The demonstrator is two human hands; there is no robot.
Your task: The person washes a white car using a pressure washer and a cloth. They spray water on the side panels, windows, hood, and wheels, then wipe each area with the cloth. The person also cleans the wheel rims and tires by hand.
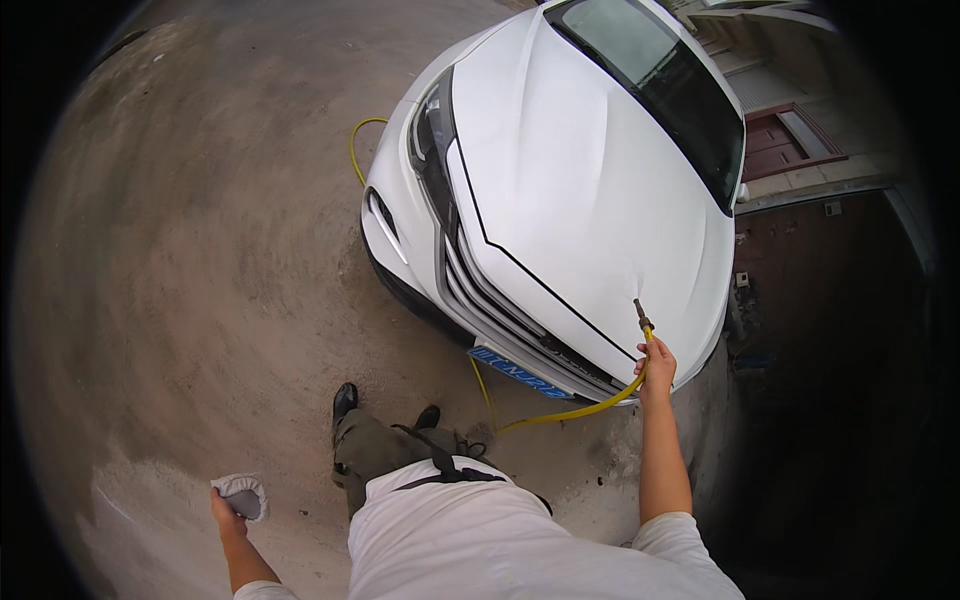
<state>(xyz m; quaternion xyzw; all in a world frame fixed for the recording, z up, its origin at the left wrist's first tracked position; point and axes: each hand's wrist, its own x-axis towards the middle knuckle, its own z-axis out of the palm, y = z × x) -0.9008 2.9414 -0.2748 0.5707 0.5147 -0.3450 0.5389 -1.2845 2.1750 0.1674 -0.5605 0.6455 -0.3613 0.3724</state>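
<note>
My right hand (658, 367) grips a yellow hose (592, 409) just behind its metal nozzle (641, 315), and a thin spray of water leaves the tip over the hood (555, 172) of a white car. Low at the left, away from the car, my left hand (229, 512) holds a round pad with a pale fabric rim (259, 499) and a grey face. From my right hand the hose droops across the front bumper towards the ground. Another length of it shows beside the car's far front corner.
Concrete ground (225, 262) surrounds my boots (345, 401) and the car. The grille (510, 307) and a blue licence plate (520, 372) face me. A building with a reddish door (772, 142) and a dark opening (825, 337) stands at the right.
</note>
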